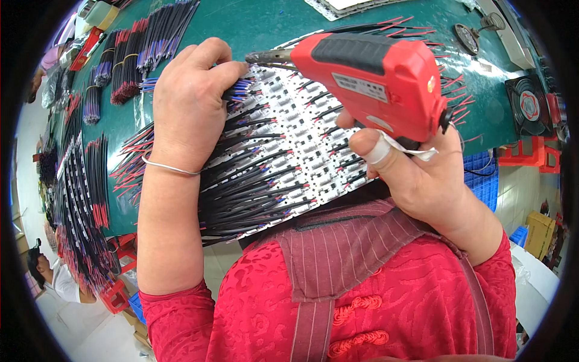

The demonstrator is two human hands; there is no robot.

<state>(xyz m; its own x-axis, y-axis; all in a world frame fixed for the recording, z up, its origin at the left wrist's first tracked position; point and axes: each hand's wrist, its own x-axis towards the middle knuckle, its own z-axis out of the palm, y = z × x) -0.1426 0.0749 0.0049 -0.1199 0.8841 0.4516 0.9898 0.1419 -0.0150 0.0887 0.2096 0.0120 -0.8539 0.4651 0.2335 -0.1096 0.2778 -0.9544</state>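
My right hand (422, 175) grips a red and black soldering gun (368, 78), its thumb wrapped with white tape. The gun's dark tip points left and sits close to the fingertips of my left hand (192, 102). Pinched in that left hand is a bunch of black wires with blue ends (241, 90). Beneath both hands lies a white panel of small circuit boards (313, 142), slanting across the table edge. Rows of black wires (241, 196) run out from its left side, and more red-tipped wires stick out on the right. My fingers partly hide the wire ends near the tip.
Tied wire bundles (126, 60) lie on the green table (259, 24) at the far left, with a long heap of wires (81, 211) nearer. A small black fan (528, 105) and a coil stand (491, 23) are at the right. A person (57, 274) sits at lower left.
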